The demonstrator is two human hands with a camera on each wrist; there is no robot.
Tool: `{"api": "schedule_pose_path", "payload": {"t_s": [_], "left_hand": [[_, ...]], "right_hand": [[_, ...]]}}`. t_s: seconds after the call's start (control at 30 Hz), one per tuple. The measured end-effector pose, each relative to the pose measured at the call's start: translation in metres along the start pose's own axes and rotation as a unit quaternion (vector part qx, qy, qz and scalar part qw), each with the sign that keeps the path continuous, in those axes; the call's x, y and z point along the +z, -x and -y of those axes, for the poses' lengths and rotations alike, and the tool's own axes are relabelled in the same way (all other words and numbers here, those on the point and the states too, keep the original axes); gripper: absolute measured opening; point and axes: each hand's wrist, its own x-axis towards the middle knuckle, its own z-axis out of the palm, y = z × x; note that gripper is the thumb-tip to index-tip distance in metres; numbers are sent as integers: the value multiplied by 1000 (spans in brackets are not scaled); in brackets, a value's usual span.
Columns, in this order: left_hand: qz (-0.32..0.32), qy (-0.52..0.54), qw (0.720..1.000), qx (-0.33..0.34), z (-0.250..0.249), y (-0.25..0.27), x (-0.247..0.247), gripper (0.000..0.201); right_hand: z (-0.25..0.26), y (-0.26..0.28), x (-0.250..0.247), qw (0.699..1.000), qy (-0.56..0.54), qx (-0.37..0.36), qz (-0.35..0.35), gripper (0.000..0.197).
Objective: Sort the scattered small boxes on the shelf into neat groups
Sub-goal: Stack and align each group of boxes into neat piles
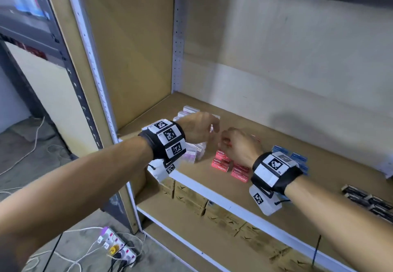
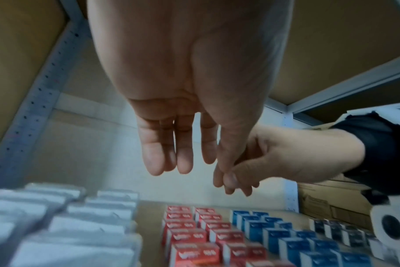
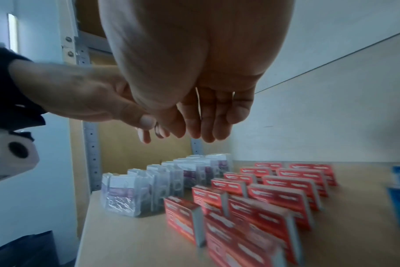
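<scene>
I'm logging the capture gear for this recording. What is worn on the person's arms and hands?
Both forearms are bare. Each wrist carries a black band with white blocks printed with black square-pattern markers, and a white camera housing hangs beneath. The left hand wears no glove.

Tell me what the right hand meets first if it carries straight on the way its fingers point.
Most likely the left hand: the right hand points left and back, with its fingers close beside the left thumb. If it passes below, the red boxes come next. Depth is unclear.

Red boxes [image 3: 283, 191] upright in two rows mid-shelf, wrapped white-purple boxes [image 3: 162, 178] left, blue boxes [image 2: 286, 234] right
</scene>
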Motion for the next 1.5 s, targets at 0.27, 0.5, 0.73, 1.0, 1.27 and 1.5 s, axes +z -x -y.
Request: {"api": "schedule_pose_path", "payload": {"t_s": [0.27, 0.5, 0.73, 1.0, 1.27, 1.5], "left_hand": [[47, -13, 997, -66, 68, 37, -27, 30], [65, 0, 991, -121, 113, 63, -6, 39], [57, -18, 990, -127, 130, 67, 16, 44], [35, -5, 993, -115, 137, 61, 30, 35], [23, 2, 994, -102, 135, 57, 34, 32], [14, 2, 995, -95, 135, 56, 37, 36]], "right_hand": [[66, -25, 23, 996, 3, -76, 51, 29], [86, -38, 38, 994, 25, -92, 59, 26], [89, -39, 52, 994, 48, -78, 62, 25], [85, -39, 56, 996, 43, -44, 60, 17], [83, -38, 55, 996, 18, -39, 72, 28], [83, -37, 54, 997, 12, -26, 78, 28]]}}
